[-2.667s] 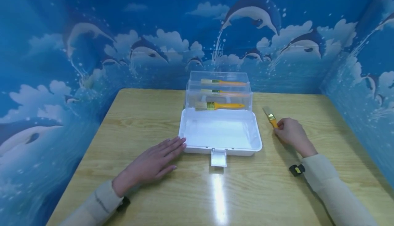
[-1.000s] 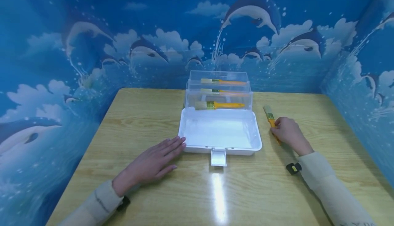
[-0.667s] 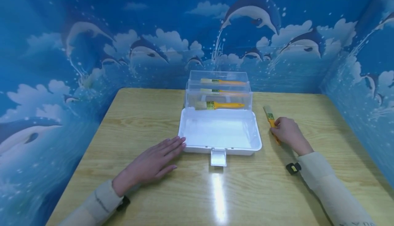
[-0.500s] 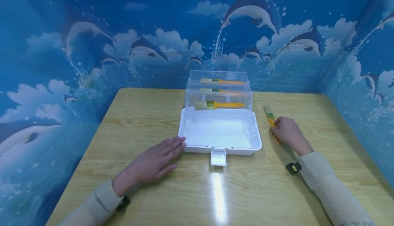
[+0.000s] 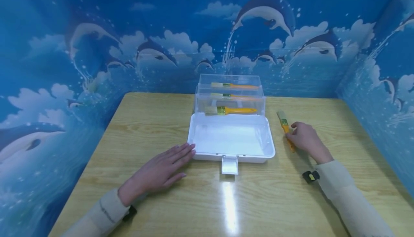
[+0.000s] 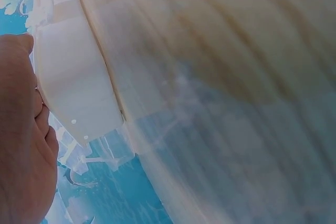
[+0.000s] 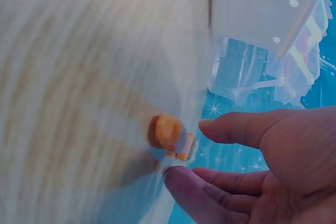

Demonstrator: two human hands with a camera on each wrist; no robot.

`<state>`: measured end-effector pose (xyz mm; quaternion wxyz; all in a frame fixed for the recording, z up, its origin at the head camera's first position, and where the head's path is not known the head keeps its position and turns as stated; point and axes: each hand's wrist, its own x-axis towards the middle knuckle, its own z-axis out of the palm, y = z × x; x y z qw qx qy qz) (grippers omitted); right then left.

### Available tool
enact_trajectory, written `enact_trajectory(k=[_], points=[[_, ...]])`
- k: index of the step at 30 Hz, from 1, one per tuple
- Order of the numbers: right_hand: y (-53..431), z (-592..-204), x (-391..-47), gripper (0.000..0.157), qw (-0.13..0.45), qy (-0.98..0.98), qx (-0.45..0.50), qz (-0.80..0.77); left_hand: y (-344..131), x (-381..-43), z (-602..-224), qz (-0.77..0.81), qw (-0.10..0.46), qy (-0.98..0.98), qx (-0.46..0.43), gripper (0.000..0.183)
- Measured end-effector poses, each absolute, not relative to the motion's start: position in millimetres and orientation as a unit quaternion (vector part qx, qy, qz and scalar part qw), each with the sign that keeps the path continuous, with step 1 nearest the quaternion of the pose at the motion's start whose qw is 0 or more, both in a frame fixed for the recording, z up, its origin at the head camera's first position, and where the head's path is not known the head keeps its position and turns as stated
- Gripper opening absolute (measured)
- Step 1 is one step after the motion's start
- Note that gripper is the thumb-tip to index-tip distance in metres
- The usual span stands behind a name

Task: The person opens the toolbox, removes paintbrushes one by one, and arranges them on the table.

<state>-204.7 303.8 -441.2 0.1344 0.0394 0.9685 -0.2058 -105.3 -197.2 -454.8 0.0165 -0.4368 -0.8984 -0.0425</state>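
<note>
On the table to the right of the white case (image 5: 231,136) lies a paintbrush (image 5: 283,122) with a yellow-orange handle, bristles pointing away from me. My right hand (image 5: 306,139) is beside the handle. In the right wrist view its thumb (image 7: 231,127) and fingers are spread apart, with the handle end (image 7: 169,134) lying beyond the gap. My left hand (image 5: 158,172) lies flat, fingertips at the front left corner of the case. The left wrist view shows that hand (image 6: 21,145) along the case wall (image 6: 73,72).
The case stands open, its front latch (image 5: 230,166) hanging down. Three more paintbrushes lie in its clear tiers: a wide one (image 5: 239,111) in front, a narrower one (image 5: 231,96) behind, another (image 5: 239,86) at the top. A dolphin-print backdrop (image 5: 181,21) surrounds the wooden table (image 5: 155,118).
My right hand set the paintbrush down, turning it to point more straight away from me, then let go of the handle and drew slightly right. The left hand stayed in place.
</note>
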Motion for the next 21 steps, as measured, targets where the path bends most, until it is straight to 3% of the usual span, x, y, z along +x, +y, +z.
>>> enact_trajectory(k=[9, 21], points=[[303.3, -426.3, -196.1, 0.063, 0.11, 0.974, 0.018, -0.195, -196.5, -105.2, -454.7, -0.04, 0.018, -0.898, -0.437, 0.067], [286.3, -400.7, -186.2, 0.056, 0.036, 0.962, -0.093, -0.254, -196.2, -103.6, -454.2, -0.042, 0.017, -0.901, -0.432, 0.067]])
